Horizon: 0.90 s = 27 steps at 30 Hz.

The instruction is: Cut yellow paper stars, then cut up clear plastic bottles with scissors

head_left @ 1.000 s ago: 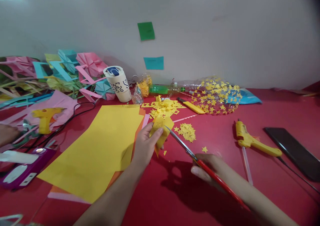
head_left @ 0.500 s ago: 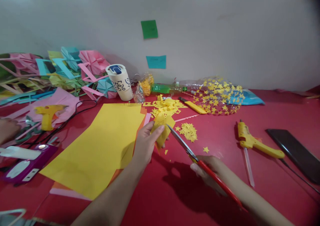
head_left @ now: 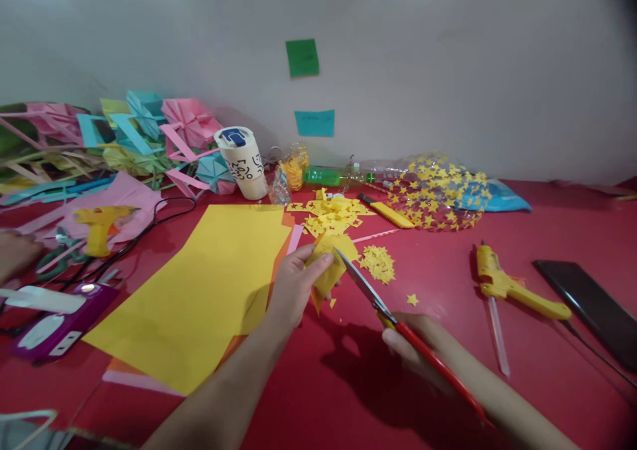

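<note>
Between thumb and fingers, my left hand (head_left: 293, 287) pinches a small folded piece of yellow paper (head_left: 331, 271). My right hand (head_left: 415, 340) grips red-handled scissors (head_left: 381, 307), their blade tips at the upper edge of that paper; whether the blades are parted is hard to tell. Just beyond the paper lies a pile of yellow paper scraps (head_left: 333, 216). To its right sits a heap of small yellow stars (head_left: 378, 264), with one loose star (head_left: 413, 300) nearer me. Large yellow sheets (head_left: 199, 291) lie left of my left hand, over orange and pink ones.
A yellow glue gun (head_left: 515, 294) and a dark phone (head_left: 587, 310) lie at right. Behind are a cutter (head_left: 391, 214), a star-covered clear plastic piece (head_left: 438, 191) and a white tumbler (head_left: 243, 164). Another person's hand (head_left: 17, 254) is at far left, near a purple power strip (head_left: 62, 324).
The whole view has shifted slightly, so things appear a little further right. Both hands keep nearly the same pose, with the scissor tips still at the paper.
</note>
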Available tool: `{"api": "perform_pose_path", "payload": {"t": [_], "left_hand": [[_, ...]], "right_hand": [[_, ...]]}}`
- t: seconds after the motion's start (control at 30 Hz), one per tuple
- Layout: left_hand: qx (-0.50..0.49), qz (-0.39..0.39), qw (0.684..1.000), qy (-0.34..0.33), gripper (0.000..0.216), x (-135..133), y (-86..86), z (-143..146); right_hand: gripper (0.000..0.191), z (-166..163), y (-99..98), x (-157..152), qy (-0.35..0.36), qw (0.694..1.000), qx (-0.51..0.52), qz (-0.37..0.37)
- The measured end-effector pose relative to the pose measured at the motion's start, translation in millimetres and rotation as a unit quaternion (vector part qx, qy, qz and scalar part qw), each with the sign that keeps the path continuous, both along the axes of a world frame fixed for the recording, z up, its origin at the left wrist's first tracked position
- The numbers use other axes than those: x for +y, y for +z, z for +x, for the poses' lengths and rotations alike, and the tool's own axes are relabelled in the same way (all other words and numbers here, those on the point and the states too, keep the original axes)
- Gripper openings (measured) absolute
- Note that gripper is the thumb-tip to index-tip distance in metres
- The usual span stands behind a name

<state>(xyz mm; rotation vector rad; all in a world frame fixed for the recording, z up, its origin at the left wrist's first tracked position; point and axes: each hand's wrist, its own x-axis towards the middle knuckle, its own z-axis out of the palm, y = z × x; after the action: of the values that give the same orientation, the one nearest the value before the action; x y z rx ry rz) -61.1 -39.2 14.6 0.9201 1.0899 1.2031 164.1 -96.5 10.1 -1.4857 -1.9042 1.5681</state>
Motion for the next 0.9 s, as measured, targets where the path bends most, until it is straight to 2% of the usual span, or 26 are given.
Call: {"api": "perform_pose_path", "payload": {"t": [0.3, 0.63, 0.9], "left_hand": [[0.006, -0.015, 1.0, -0.005, 0.024, 0.7, 5.8, -2.8], [0.038, -0.008, 0.999, -0.004, 0.026, 1.4, 4.8, -6.8], [0.06, 0.0, 0.998, -0.028, 0.024, 2.8, 11.5, -11.3]], "right_hand": [[0.05, -0.3, -3.3, 2.4, -0.011, 1.0, -0.007, -0.007], [0.047, -1.5, 1.9, 3.9, -0.006, 1.0, -0.015, -0.011], [0.049, -2.6, 9.2, 7.5, 0.005, 0.999, -0.028, -0.016]]}}
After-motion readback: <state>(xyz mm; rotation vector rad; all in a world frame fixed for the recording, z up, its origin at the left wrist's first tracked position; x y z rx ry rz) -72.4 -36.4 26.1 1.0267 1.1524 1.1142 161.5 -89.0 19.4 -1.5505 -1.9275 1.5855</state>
